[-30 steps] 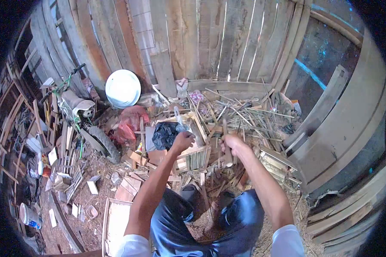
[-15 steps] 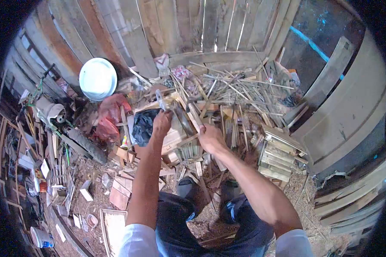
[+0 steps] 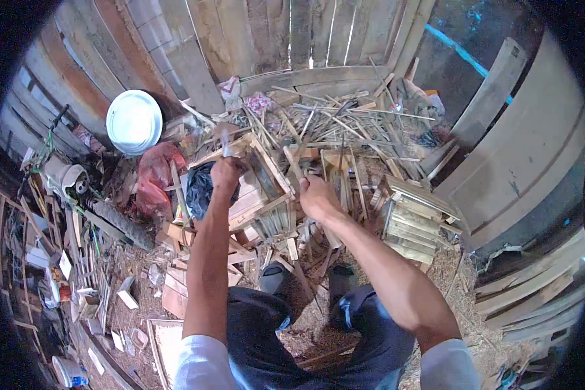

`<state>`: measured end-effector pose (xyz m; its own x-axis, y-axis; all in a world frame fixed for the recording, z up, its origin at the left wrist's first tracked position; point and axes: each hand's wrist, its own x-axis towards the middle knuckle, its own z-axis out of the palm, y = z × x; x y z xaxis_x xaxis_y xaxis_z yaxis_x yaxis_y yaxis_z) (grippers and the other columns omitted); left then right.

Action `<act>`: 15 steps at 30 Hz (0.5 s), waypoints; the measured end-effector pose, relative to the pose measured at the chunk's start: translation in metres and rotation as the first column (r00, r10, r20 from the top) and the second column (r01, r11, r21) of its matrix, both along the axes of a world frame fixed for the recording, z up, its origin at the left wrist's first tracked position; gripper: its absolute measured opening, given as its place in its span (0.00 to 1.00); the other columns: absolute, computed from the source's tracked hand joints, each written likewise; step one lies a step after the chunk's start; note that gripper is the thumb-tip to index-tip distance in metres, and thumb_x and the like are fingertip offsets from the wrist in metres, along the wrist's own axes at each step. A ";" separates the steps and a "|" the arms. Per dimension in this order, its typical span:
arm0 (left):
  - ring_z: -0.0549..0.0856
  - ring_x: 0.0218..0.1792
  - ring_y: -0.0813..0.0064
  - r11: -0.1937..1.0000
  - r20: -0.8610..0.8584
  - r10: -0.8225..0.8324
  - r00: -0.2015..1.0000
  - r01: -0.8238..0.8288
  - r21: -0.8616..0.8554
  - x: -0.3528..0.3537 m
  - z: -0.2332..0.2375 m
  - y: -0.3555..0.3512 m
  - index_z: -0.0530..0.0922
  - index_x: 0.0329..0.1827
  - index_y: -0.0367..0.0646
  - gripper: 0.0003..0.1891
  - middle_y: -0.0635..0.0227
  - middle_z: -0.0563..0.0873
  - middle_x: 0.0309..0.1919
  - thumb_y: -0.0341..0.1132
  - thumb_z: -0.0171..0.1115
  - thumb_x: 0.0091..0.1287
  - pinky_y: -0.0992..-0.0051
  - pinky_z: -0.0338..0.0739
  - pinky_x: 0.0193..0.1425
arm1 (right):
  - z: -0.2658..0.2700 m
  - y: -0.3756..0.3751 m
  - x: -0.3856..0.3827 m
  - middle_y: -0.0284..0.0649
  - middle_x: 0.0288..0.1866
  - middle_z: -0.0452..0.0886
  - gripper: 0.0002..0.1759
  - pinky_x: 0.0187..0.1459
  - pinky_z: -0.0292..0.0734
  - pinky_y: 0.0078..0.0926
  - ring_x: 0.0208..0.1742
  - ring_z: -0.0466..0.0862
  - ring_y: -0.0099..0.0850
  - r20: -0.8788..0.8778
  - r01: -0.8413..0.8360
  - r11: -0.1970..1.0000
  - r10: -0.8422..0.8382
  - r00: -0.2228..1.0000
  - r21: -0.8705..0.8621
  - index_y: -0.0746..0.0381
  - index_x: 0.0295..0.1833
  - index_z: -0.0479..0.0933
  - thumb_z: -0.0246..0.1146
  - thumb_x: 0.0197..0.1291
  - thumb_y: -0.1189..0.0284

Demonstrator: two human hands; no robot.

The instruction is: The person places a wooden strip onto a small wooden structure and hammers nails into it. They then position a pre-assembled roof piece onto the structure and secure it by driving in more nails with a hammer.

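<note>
R hand (image 3: 318,198) grips near end of wooden stick (image 3: 292,162), prob. light, stiff, best held there; L hand (image 3: 226,173)'s by black bag (image 3: 200,192), can't tell if gripping anything.

Crate (image 3: 276,220) ahead; sticks (image 3: 344,123) behind (basin (image 3: 134,122) left).

Stick (image 3: 293,162) & slatted crate (image 3: 274,220) look like bare wood, matt, a bit rough; wall planks (image 3: 240,39) also wood, rough & weathered. Blk bag (image 3: 200,188) = thin plastic, crinkled w/ slight gloss; red bag (image 3: 156,174) also plastic, semi-transp. Wht basin (image 3: 131,123) is smooth & glossy, plastic or metal unclear; trousers (image 3: 260,325) dk cloth.
</note>
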<state>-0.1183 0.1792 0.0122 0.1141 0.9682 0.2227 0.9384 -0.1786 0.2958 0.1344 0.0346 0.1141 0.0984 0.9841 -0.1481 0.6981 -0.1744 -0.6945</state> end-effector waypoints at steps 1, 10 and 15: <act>0.87 0.36 0.57 0.999 0.005 0.032 0.999 -0.032 0.001 -0.001 0.004 0.000 0.88 0.40 0.56 0.09 0.61 0.88 0.35 0.41 0.65 0.58 0.63 0.82 0.41 | 0.003 -0.001 -0.001 0.60 0.41 0.82 0.21 0.48 0.74 0.51 0.45 0.81 0.59 -0.023 0.032 0.999 -0.032 0.999 -0.029 0.69 0.45 0.76 0.47 0.73 0.61; 0.87 0.35 0.56 0.981 0.291 0.008 0.957 -0.064 0.184 -0.014 -0.012 0.015 0.84 0.44 0.51 0.09 0.57 0.88 0.34 0.36 0.62 0.62 0.61 0.79 0.39 | 0.009 -0.001 0.002 0.61 0.41 0.82 0.22 0.50 0.77 0.51 0.47 0.82 0.57 -0.047 0.051 0.999 -0.051 0.998 0.008 0.70 0.44 0.79 0.49 0.71 0.62; 0.83 0.28 0.74 0.974 0.884 0.200 0.423 0.008 -0.224 0.003 0.016 0.027 0.81 0.47 0.41 0.11 0.64 0.86 0.33 0.31 0.65 0.62 0.72 0.77 0.31 | 0.010 0.001 0.009 0.55 0.40 0.83 0.29 0.45 0.77 0.44 0.44 0.84 0.49 -0.146 0.006 0.998 0.004 0.989 0.067 0.68 0.49 0.77 0.48 0.71 0.50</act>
